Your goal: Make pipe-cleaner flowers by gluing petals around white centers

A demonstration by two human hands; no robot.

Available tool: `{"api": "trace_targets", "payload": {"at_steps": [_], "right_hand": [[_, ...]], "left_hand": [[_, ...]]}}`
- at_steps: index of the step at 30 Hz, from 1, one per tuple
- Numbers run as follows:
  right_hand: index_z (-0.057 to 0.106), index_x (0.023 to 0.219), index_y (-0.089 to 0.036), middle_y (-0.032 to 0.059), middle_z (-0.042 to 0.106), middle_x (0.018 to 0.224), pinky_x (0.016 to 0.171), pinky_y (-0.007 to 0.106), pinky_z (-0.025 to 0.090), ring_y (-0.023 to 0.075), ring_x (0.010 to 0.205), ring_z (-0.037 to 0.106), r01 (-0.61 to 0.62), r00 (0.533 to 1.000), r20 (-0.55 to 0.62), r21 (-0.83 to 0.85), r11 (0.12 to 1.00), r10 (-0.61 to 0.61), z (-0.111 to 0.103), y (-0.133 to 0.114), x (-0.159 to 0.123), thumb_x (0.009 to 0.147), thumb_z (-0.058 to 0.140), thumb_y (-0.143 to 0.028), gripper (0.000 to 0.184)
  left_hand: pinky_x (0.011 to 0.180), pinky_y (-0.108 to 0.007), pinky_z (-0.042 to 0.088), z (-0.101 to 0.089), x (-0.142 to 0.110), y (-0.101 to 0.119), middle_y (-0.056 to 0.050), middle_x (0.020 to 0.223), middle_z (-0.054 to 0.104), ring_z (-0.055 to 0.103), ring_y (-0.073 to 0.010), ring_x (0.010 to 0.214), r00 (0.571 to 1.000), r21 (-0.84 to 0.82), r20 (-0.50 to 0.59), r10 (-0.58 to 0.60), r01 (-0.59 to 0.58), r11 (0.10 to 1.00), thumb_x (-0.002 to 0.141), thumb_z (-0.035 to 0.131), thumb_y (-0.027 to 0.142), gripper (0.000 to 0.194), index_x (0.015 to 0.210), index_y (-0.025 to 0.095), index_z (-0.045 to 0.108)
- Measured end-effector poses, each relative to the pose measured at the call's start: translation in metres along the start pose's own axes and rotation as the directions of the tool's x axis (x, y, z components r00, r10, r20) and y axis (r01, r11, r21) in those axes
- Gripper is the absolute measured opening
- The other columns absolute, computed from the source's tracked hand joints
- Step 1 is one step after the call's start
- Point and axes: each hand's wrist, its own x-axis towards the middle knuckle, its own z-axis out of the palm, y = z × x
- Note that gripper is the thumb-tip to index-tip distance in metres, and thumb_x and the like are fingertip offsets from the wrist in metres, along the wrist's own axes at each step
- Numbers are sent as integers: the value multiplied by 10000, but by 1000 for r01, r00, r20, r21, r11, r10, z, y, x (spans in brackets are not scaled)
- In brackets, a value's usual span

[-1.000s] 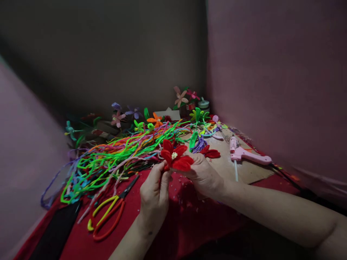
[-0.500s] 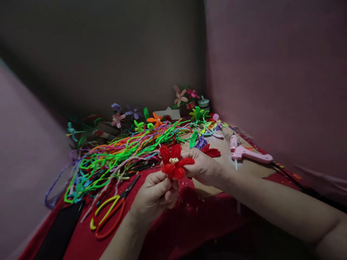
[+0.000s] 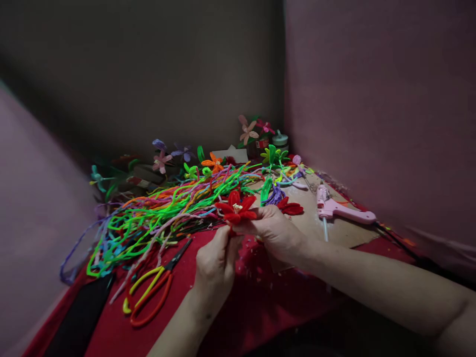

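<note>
A red pipe-cleaner flower point(image 3: 238, 212) with pale stamens at its centre is held up in front of me, over the near edge of the pipe-cleaner pile. My left hand point(image 3: 217, 260) is closed below the bloom, its fingertips pinching the flower's base. From the right, my right hand point(image 3: 273, 230) pinches the flower just under its petals with thumb and fingers. What lies between the fingertips is mostly hidden. Loose red petals point(image 3: 292, 206) rest on the cardboard behind my right hand, beside a purple bundle point(image 3: 275, 195).
Bright pipe cleaners point(image 3: 159, 213) lie heaped at left. Scissors point(image 3: 150, 292) with yellow and red handles are on the red cloth point(image 3: 111, 317). A pink glue gun point(image 3: 344, 210) stands on the cardboard point(image 3: 334, 237), its cord trailing right. Finished flowers point(image 3: 248, 131) and a lidded jar point(image 3: 279, 141) are behind.
The red flower has risen slightly and tipped, so it shows more from the side. My left hand has turned, with its back now toward me; my right hand still pinches the flower.
</note>
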Motion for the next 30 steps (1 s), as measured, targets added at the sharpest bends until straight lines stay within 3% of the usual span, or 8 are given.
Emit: {"api": "trace_targets", "payload": {"at_steps": [4,10,17,22,24,26,28,30], "right_hand": [[741,747,-209,-9,669,726,749,289,454,136,736,592,48,995,89,-121,991,-37,1,-6,0,603,781,-319,186],[743,875,-237,-4,669,796,775,271,445,124,786,572,169,981,144,-291,942,-132,-2,-11,2,687,722,-306,202],[746,830,-220,10,649,849,722,251,445,124,794,547,85,983,182,-336,938,-24,-8,-15,5,710,695,-262,137],[740,795,-210,-13,644,810,719,224,424,100,751,543,-25,968,243,-130,991,57,-7,-12,7,651,732,-195,145],[731,786,-203,-23,640,775,683,208,412,84,703,531,-51,977,203,-44,998,59,-5,-9,7,635,741,-181,152],[717,762,-196,-39,622,711,644,201,398,71,641,507,-59,989,137,10,998,57,-3,-8,7,623,754,-190,144],[704,737,-189,-44,609,684,661,213,398,76,643,510,-40,997,66,18,999,38,-1,-7,6,606,770,-210,149],[696,704,-183,-40,609,704,703,227,400,88,692,524,4,1000,-6,-19,1000,-4,0,-6,5,586,786,-219,153]], "left_hand": [[448,-190,290,0,-1,0,48,543,443,370,-61,469,986,-183,13,-168,168,969,843,528,303,169,736,181,579],[373,-156,209,-3,4,9,69,474,384,279,-35,397,929,-543,205,-308,370,754,774,622,328,169,768,161,593],[323,-125,242,-8,7,0,93,411,301,151,-15,331,849,-699,491,-197,518,492,791,602,309,189,686,154,576],[305,-144,317,-6,5,-4,103,405,211,122,-23,310,803,-741,594,-53,571,354,811,571,328,249,639,148,579],[302,-146,295,-5,5,-1,102,403,237,122,-21,305,806,-729,587,-71,565,387,822,555,340,250,660,151,581],[328,-157,292,-4,5,4,78,432,348,209,-32,316,854,-682,491,-170,499,535,840,523,364,243,737,155,593],[395,-186,340,-3,3,7,29,532,492,382,-70,402,933,-527,263,-245,351,774,831,533,388,237,823,162,603],[484,-209,381,0,1,8,16,603,556,473,-101,503,982,-256,12,-189,186,949,787,605,349,198,890,180,615]]}}
